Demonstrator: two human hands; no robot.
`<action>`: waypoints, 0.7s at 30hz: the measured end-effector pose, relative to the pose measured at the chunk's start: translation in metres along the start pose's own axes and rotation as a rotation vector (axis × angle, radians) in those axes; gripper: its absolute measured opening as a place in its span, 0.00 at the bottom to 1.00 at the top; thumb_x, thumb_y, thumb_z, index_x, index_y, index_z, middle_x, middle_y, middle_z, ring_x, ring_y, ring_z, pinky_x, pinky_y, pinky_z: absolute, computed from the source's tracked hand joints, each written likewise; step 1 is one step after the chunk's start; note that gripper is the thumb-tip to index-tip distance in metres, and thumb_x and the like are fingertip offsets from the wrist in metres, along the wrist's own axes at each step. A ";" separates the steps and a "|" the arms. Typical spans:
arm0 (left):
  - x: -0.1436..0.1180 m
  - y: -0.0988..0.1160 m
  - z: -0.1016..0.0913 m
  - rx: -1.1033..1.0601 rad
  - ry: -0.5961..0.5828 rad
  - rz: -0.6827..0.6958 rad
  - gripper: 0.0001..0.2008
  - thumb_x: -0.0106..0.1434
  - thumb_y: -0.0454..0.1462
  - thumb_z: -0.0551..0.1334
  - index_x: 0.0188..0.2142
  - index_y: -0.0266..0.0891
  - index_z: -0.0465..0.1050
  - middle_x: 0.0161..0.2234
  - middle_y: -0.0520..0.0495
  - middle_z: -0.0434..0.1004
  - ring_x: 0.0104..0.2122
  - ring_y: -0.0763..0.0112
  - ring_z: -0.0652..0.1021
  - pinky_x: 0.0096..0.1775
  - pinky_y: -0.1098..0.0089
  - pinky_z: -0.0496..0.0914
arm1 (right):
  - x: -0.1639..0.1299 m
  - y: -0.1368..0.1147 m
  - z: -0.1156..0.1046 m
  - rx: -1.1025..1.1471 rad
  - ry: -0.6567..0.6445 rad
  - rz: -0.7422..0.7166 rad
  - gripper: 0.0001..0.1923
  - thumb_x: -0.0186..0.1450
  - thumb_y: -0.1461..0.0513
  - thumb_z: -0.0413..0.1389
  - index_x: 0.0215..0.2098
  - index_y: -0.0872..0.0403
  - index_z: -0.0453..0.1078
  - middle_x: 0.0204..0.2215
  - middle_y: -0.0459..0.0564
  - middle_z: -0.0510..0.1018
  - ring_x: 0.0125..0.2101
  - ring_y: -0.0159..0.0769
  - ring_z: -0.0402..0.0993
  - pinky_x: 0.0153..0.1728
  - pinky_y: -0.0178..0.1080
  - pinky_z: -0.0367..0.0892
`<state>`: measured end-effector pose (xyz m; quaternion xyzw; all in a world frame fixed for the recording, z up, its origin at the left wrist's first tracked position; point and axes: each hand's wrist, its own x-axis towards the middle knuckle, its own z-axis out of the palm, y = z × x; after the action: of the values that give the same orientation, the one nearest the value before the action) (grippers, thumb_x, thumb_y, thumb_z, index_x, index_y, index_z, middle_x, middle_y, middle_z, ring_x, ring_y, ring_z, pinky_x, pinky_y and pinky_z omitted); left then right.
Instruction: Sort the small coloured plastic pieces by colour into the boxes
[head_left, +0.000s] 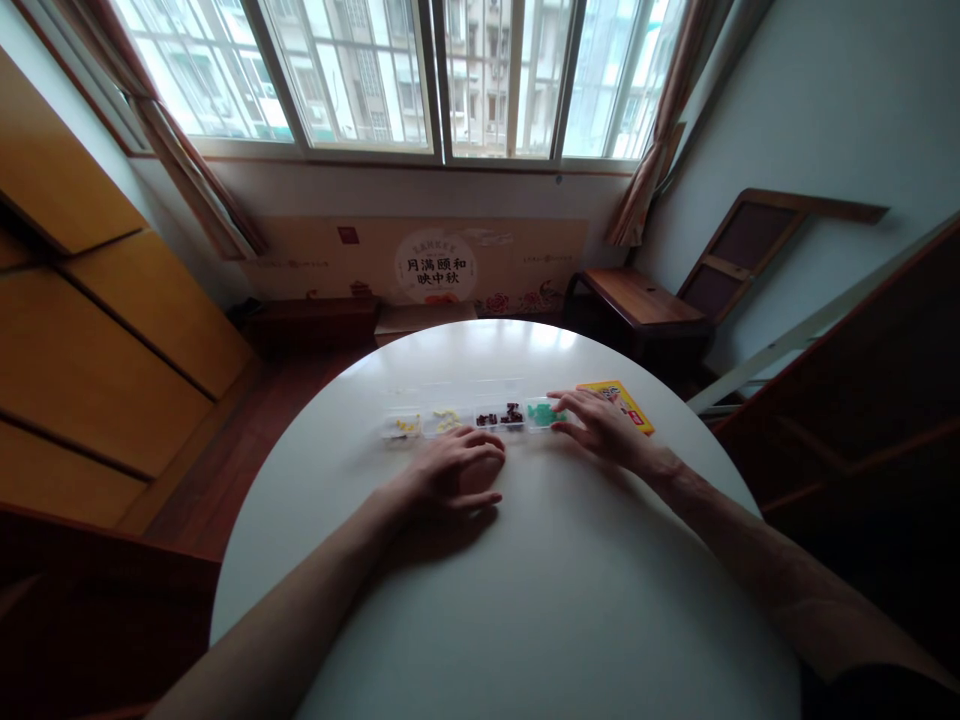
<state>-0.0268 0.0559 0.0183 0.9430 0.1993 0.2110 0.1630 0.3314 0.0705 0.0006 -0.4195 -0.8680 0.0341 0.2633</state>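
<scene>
A clear plastic compartment box (426, 428) lies across the white table, its see-through lid spread out behind it. From left to right it holds yellow pieces (407, 425), pale yellow pieces (445, 417), dark brown pieces (512, 413) and green pieces (541, 413). My right hand (596, 425) reaches over the rightmost compartment, fingertips at the green pieces, thumb and index finger apart. Whether it pinches a small piece cannot be made out. My left hand (457, 468) rests in front of the box with fingers curved and thumb spread, holding nothing visible.
A yellow printed packet (636, 412) lies behind my right hand. The round white table (510, 600) has a curved far edge. Beyond it stand a wooden chair (637, 297), low boxes (420, 318) by the wall and a curtained window. Wooden cabinets (112, 340) are at left.
</scene>
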 end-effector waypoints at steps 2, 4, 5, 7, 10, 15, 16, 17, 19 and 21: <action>0.000 -0.001 0.001 0.006 0.003 0.008 0.22 0.68 0.51 0.71 0.57 0.46 0.77 0.58 0.39 0.80 0.53 0.51 0.80 0.55 0.52 0.76 | 0.000 -0.001 -0.002 0.014 -0.010 -0.016 0.07 0.77 0.56 0.61 0.51 0.47 0.73 0.64 0.55 0.80 0.61 0.54 0.80 0.63 0.61 0.75; 0.000 0.000 0.001 0.014 0.000 0.013 0.22 0.68 0.51 0.70 0.57 0.46 0.77 0.58 0.39 0.80 0.53 0.51 0.80 0.55 0.52 0.75 | -0.001 -0.002 -0.005 0.027 -0.023 -0.043 0.06 0.77 0.56 0.60 0.50 0.48 0.74 0.65 0.56 0.79 0.61 0.53 0.80 0.62 0.59 0.76; 0.000 0.001 0.001 0.018 -0.001 0.013 0.22 0.68 0.51 0.70 0.56 0.46 0.77 0.58 0.39 0.80 0.53 0.51 0.80 0.55 0.53 0.75 | -0.001 -0.003 -0.007 0.029 -0.028 -0.054 0.05 0.77 0.57 0.60 0.49 0.48 0.74 0.65 0.57 0.79 0.61 0.53 0.80 0.62 0.59 0.76; 0.000 0.004 0.000 0.022 -0.001 0.008 0.22 0.68 0.51 0.70 0.56 0.46 0.78 0.58 0.39 0.80 0.52 0.52 0.80 0.56 0.53 0.75 | -0.001 -0.004 -0.011 0.018 -0.046 -0.062 0.07 0.77 0.56 0.61 0.49 0.48 0.74 0.64 0.57 0.79 0.60 0.53 0.80 0.61 0.58 0.76; 0.000 0.009 -0.004 0.025 0.003 0.003 0.21 0.68 0.51 0.71 0.56 0.47 0.78 0.58 0.39 0.80 0.53 0.52 0.80 0.56 0.53 0.76 | 0.003 -0.005 -0.016 -0.006 -0.080 -0.038 0.14 0.73 0.54 0.66 0.54 0.48 0.73 0.63 0.58 0.80 0.59 0.55 0.81 0.60 0.59 0.77; -0.001 0.013 -0.009 0.025 0.001 0.000 0.21 0.68 0.51 0.70 0.56 0.47 0.77 0.58 0.40 0.81 0.54 0.51 0.80 0.55 0.52 0.76 | 0.016 0.001 -0.025 0.034 -0.100 -0.047 0.19 0.69 0.56 0.69 0.56 0.46 0.73 0.59 0.54 0.82 0.58 0.52 0.81 0.61 0.58 0.76; -0.001 0.012 -0.010 0.022 0.000 -0.002 0.21 0.68 0.50 0.70 0.57 0.48 0.77 0.58 0.40 0.81 0.54 0.51 0.80 0.55 0.53 0.76 | 0.018 0.005 -0.029 0.046 -0.087 -0.056 0.20 0.69 0.55 0.69 0.56 0.46 0.73 0.59 0.54 0.82 0.59 0.52 0.80 0.62 0.58 0.75; -0.002 0.012 -0.010 0.018 -0.001 -0.004 0.21 0.68 0.50 0.70 0.57 0.48 0.77 0.58 0.40 0.81 0.54 0.51 0.80 0.55 0.53 0.76 | 0.019 0.009 -0.034 0.058 -0.069 -0.059 0.21 0.69 0.55 0.69 0.57 0.46 0.72 0.59 0.54 0.82 0.60 0.52 0.80 0.63 0.58 0.74; -0.002 0.010 -0.010 0.011 -0.003 -0.005 0.21 0.69 0.50 0.70 0.57 0.48 0.77 0.58 0.41 0.81 0.54 0.52 0.80 0.55 0.53 0.76 | 0.019 0.021 -0.046 0.083 -0.023 -0.044 0.21 0.69 0.55 0.68 0.58 0.47 0.72 0.60 0.55 0.82 0.60 0.52 0.79 0.64 0.58 0.73; -0.002 0.009 -0.010 0.010 -0.007 -0.003 0.21 0.69 0.50 0.70 0.56 0.47 0.77 0.58 0.40 0.81 0.54 0.51 0.80 0.56 0.53 0.76 | 0.015 0.037 -0.058 0.079 0.005 -0.006 0.22 0.70 0.55 0.67 0.60 0.47 0.72 0.60 0.56 0.81 0.61 0.53 0.79 0.63 0.57 0.75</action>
<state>-0.0305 0.0495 0.0298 0.9442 0.2009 0.2065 0.1594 0.3781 0.0961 0.0460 -0.4064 -0.8666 0.0668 0.2818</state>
